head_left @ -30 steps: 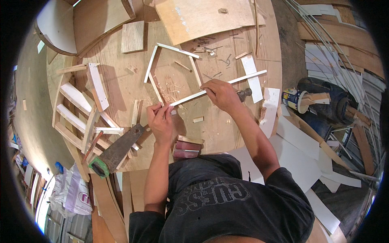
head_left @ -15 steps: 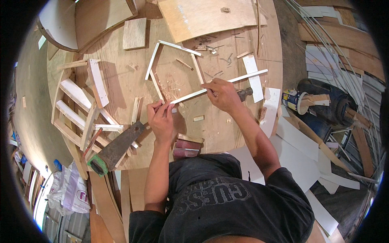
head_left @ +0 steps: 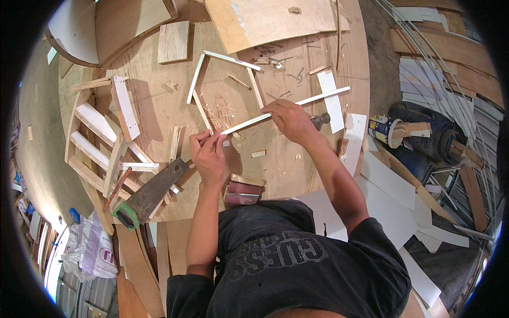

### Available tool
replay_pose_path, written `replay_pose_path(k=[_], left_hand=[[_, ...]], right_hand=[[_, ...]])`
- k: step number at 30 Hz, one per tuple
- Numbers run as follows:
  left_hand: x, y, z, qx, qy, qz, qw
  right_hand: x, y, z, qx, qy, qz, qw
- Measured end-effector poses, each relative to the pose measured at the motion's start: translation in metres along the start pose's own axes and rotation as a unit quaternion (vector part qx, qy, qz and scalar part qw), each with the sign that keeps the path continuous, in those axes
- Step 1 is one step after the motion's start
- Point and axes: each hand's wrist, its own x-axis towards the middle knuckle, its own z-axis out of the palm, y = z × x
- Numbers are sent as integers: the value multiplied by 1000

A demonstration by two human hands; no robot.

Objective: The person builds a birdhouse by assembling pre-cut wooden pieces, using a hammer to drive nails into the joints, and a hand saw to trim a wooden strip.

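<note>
A small frame of thin wooden strips (head_left: 197, 79) lies on the plywood table, its near side crossed by a long white-faced strip (head_left: 246, 124). My left hand (head_left: 208, 151) pinches that strip's left end where it meets the frame's left leg. Farther along, my right hand (head_left: 289, 121) grips the same strip near the frame's right leg (head_left: 255, 89). The strip's free end runs on to the right, over a flat white piece (head_left: 331, 100). Just right of my right hand, a hammer head (head_left: 320, 121) shows; the rest of the hammer is hidden.
A handsaw (head_left: 154, 193) with a green handle lies left of my left forearm, beside several slatted wooden pieces (head_left: 95, 124). Nails (head_left: 297, 77) and sawdust are scattered beyond the strip. A reddish block (head_left: 244, 191) sits at the near edge. A plywood sheet (head_left: 275, 24) covers the far side.
Both hands stay on the strip and have barely moved. The view has shifted slightly, so the table's things appear a little farther left.
</note>
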Motion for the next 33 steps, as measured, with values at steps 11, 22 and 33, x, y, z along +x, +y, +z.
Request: replay_pose_path(k=[11, 22, 33], left_hand=[[1, 5, -1, 5, -8, -5, 1000], [1, 5, -1, 11, -7, -4, 1000], [1, 3, -1, -1, 0, -16, 1000]], right_hand=[[1, 0, -4, 4, 19, -40, 999], [1, 6, -1, 23, 38, -29, 999], [3, 1, 1, 35, 52, 14, 998]])
